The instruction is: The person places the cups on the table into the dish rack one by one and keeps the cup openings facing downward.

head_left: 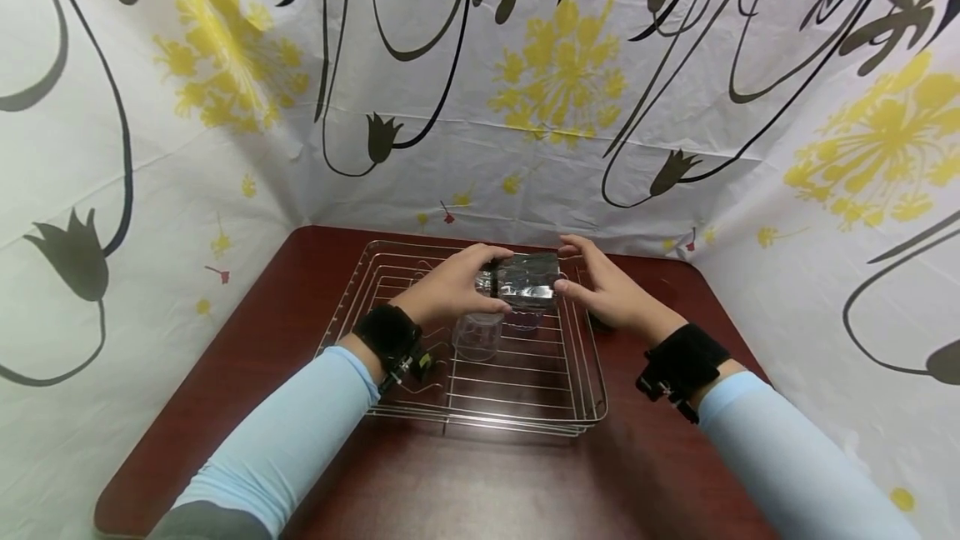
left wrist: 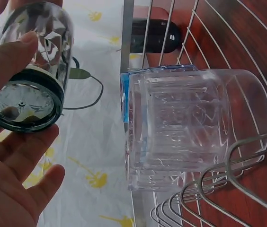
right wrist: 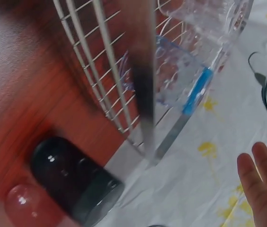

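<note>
1. Flower-printed cloth [head_left: 555, 198] surrounds the dark red table [head_left: 480, 482], where a wire rack [head_left: 517, 421] sits before me.
2. Above the rack, my left hand [head_left: 461, 283] grips the clear glass [head_left: 528, 280] near one end, thumb on the near side, fingers round the far side; it is held sideways, perhaps so that either hand can reach it.
3. Inside the rack, a clear cup [head_left: 477, 337] and a blue-edged cup [right wrist: 181, 78] sit close together, presumably where the wires keep them steady (a dark cup [right wrist: 74, 182] is outside, near the right side).
4. My right hand [head_left: 611, 290] has its fingers extended, grasping nothing; whether its thumb touches the glass, I cannot tell.
5. Both forearms reach forward, angling inward.
</note>
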The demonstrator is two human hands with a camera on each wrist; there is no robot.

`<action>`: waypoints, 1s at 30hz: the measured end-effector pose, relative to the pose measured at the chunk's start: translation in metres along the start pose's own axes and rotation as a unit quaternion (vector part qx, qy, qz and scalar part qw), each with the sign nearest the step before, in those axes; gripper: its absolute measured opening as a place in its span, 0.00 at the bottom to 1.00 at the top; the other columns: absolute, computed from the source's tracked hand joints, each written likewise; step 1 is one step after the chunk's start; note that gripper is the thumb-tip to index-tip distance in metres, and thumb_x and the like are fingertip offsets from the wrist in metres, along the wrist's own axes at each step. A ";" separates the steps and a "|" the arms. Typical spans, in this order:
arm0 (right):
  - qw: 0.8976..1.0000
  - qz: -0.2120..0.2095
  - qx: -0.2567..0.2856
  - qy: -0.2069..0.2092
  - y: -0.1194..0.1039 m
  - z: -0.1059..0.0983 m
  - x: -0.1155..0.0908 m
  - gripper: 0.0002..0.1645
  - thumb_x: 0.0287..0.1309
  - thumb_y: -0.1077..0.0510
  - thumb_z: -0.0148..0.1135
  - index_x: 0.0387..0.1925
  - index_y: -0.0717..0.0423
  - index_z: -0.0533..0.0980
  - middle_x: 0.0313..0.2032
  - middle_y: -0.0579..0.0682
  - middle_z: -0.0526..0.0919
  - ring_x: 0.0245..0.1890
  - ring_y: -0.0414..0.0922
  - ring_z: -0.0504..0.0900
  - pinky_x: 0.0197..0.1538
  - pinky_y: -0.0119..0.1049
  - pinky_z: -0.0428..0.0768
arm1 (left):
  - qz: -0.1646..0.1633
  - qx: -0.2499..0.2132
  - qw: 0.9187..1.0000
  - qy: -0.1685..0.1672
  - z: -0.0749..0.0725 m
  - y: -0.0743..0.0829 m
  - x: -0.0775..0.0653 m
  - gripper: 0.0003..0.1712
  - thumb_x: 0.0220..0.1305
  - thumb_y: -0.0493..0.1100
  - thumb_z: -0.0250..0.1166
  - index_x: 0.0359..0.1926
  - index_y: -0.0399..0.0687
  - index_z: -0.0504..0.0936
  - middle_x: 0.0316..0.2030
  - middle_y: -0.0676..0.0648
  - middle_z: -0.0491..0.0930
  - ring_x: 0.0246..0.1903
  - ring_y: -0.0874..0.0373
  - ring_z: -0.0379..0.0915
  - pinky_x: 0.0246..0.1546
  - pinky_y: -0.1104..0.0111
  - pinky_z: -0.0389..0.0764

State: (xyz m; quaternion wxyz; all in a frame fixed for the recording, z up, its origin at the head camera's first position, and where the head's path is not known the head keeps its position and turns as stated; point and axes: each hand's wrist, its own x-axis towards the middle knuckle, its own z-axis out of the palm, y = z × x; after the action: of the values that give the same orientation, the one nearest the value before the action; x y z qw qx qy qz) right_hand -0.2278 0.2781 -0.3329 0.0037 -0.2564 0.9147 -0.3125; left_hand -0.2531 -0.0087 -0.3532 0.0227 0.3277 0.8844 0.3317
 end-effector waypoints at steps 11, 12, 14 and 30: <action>0.996 0.037 -0.025 0.071 0.025 -0.019 -0.010 0.41 0.75 0.39 0.45 0.79 0.50 0.47 0.71 0.64 0.59 0.71 0.63 0.59 0.67 0.65 0.61 | 0.019 0.004 1.000 -0.017 0.006 0.007 0.005 0.49 0.55 0.59 0.76 0.75 0.63 0.64 0.70 0.50 0.65 0.66 0.53 0.66 0.61 0.54 0.74; 0.996 0.041 -0.030 0.077 0.026 -0.020 -0.010 0.41 0.75 0.39 0.45 0.79 0.51 0.47 0.71 0.64 0.59 0.71 0.62 0.59 0.67 0.65 0.61 | 0.020 0.004 1.000 -0.021 0.007 0.008 0.005 0.49 0.55 0.59 0.76 0.75 0.63 0.64 0.70 0.51 0.65 0.66 0.53 0.66 0.61 0.54 0.74; 0.995 0.044 -0.037 0.085 0.030 -0.021 -0.011 0.41 0.76 0.39 0.45 0.78 0.53 0.47 0.71 0.65 0.59 0.71 0.63 0.59 0.67 0.65 0.61 | 0.022 0.006 0.999 -0.030 0.008 0.010 0.005 0.48 0.55 0.59 0.75 0.75 0.64 0.64 0.71 0.51 0.63 0.66 0.53 0.66 0.60 0.55 0.75; 0.976 0.100 -0.168 0.095 0.045 -0.022 -0.015 0.47 0.71 0.30 0.44 0.77 0.57 0.53 0.71 0.68 0.62 0.70 0.69 0.58 0.67 0.70 0.56 | 0.040 0.103 0.989 -0.096 0.027 0.022 0.017 0.46 0.57 0.62 0.73 0.73 0.58 0.67 0.69 0.48 0.66 0.62 0.53 0.70 0.57 0.59 0.77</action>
State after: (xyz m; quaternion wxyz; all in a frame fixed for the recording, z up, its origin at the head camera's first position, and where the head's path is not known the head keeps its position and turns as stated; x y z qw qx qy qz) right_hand -0.2395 0.3282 -0.3428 -0.0954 -0.1298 0.9712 -0.1755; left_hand -0.2477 0.0291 -0.3580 0.0602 0.3934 0.8939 0.2062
